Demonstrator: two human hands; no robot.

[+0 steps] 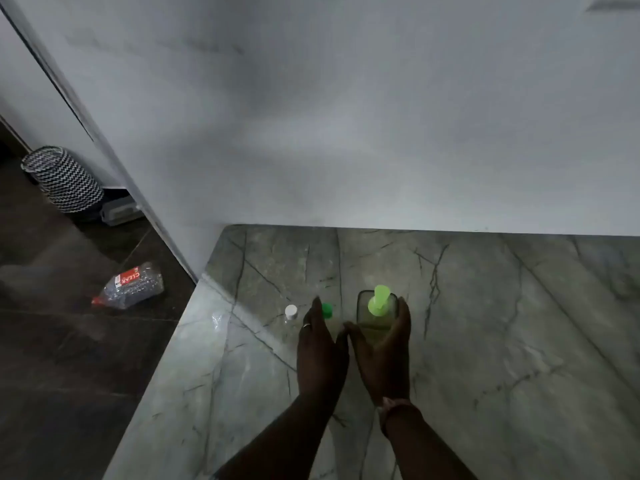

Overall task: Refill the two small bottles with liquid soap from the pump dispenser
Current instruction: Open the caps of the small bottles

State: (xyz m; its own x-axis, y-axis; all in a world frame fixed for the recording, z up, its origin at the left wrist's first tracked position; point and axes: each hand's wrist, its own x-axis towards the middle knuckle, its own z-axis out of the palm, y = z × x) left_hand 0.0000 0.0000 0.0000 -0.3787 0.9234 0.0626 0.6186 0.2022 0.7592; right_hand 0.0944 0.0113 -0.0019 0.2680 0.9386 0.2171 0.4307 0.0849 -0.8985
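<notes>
1. A grey marble desk [485, 341] is seen filling the lower right, set against a pale wall [346, 116].
2. A zigzag-patterned basket [64, 180] is spotted on the dark floor [52, 341] at far left.
3. A crushed plastic bottle [130, 285] is lying on the floor beside the desk edge.
4. The left hand [320, 355] is held out flat, fingers straight, nothing gripped.
5. The right hand [384, 355] is spread just behind the pump dispenser [379, 308]; whether it is touched cannot be told.
6. The dispenser is stood upright on the desk, green pump on top.
7. A green-capped small bottle [327, 310] is partly hidden by the left fingertips.
8. A white-capped small bottle [291, 313] is stood just left of it.
</notes>
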